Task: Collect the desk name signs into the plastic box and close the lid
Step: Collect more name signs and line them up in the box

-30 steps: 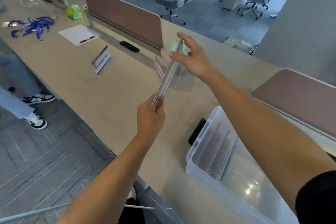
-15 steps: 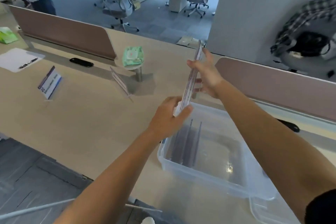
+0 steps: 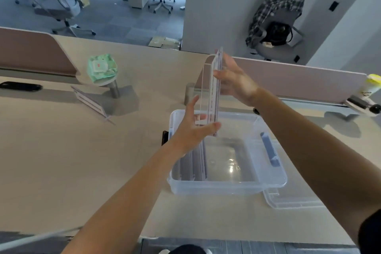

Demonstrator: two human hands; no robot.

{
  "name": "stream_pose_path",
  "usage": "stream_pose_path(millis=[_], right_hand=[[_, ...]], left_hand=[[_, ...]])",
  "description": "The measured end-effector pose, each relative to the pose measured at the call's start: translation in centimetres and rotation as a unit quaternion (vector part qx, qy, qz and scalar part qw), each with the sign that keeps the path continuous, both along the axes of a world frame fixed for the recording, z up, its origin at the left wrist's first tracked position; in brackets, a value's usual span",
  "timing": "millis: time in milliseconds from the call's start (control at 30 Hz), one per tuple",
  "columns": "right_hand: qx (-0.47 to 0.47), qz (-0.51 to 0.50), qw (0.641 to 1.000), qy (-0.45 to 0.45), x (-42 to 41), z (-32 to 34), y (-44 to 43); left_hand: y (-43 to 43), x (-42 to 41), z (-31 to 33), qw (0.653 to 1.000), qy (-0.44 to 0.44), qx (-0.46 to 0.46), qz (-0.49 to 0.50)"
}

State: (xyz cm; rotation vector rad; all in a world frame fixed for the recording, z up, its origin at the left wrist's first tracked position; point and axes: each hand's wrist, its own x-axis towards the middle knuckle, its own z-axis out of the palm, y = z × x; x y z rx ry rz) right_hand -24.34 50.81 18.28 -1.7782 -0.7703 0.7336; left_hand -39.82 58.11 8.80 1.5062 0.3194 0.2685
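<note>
I hold a clear acrylic desk name sign (image 3: 214,88) edge-on above the open plastic box (image 3: 226,186). My left hand (image 3: 191,130) pinches its near lower end. My right hand (image 3: 233,80) grips its far upper end. The sign is tilted, with its near end over the box's left half. Several name signs (image 3: 198,163) stand on edge inside the box against its left wall. Another name sign (image 3: 90,101) stands on the desk to the left. The clear lid (image 3: 288,202) lies on the desk, partly under the box's right front corner.
A green tissue pack (image 3: 102,68) rests on a round stand left of the box. Brown desk dividers (image 3: 299,80) run along the far side. A black phone-like object (image 3: 20,86) lies at far left. A cup (image 3: 371,86) stands at the right edge. Office chairs are beyond the desk.
Both hands carried the sign to the right until it came over the open box, and my view turned right with them. The sign is now steeper, its near end lower toward the box.
</note>
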Motion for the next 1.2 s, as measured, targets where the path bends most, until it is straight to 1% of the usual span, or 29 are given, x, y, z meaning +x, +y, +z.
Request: stream_pose_path(millis=[67, 167, 267, 367, 500, 600, 667, 700, 767, 900, 933, 967, 1033, 1100, 1200], right_hand=[[-0.019, -0.019, 0.999, -0.018, 0.0, 0.4, -0.9], [-0.074, -0.014, 0.996, -0.046, -0.2, 0.3, -2.2], [-0.14, -0.031, 0.983, -0.116, -0.3, -0.4, -2.9], [-0.176, -0.053, 0.965, -0.185, 0.4, -1.5, -3.4], [-0.197, -0.063, 0.959, -0.192, 2.2, -2.9, -3.9], [-0.204, -0.051, 0.959, -0.193, 3.8, -3.9, -4.9], [-0.21, -0.031, 0.96, -0.182, 5.0, -5.0, -5.8], [-0.213, -0.026, 0.961, -0.174, 5.7, -5.6, -6.3], [-0.225, -0.011, 0.959, -0.171, 6.7, -7.3, -7.1], [-0.261, 0.015, 0.955, -0.142, 7.5, -10.9, -7.9], [-0.27, 0.022, 0.954, -0.131, 7.6, -12.1, -8.0], [-0.282, 0.03, 0.951, -0.127, 7.6, -13.3, -8.0], [-0.316, 0.046, 0.938, -0.135, 7.8, -15.7, -7.6], [-0.342, 0.053, 0.929, -0.132, 7.9, -17.7, -6.9], [-0.371, 0.066, 0.92, -0.107, 8.0, -20.2, -6.1]], left_hand=[[-0.2, -0.2, -0.5, 1.0, 0.005, -0.013, -0.004], [-0.7, -0.1, -1.6, 1.0, 0.026, 0.011, -0.004], [-1.3, 0.5, -2.8, 0.999, 0.041, 0.024, -0.015], [-2.1, 1.0, -3.7, 0.997, 0.054, 0.047, -0.037], [-2.7, 2.3, -4.9, 0.989, 0.102, 0.083, -0.066], [-2.3, 2.8, -5.3, 0.975, 0.154, 0.128, -0.098], [-1.1, 2.6, -6.3, 0.958, 0.188, 0.202, -0.076], [-0.2, 2.5, -7.0, 0.944, 0.209, 0.249, -0.052], [1.4, 2.1, -8.5, 0.911, 0.246, 0.33, 0.001], [2.8, 1.8, -11.4, 0.846, 0.271, 0.453, 0.079], [2.9, 1.8, -11.8, 0.833, 0.281, 0.467, 0.092], [3.0, 1.7, -12.2, 0.829, 0.293, 0.467, 0.099], [3.2, 1.7, -12.9, 0.837, 0.295, 0.447, 0.112], [3.2, 1.7, -13.6, 0.846, 0.288, 0.423, 0.148], [3.1, 1.8, -13.8, 0.846, 0.284, 0.408, 0.191]])
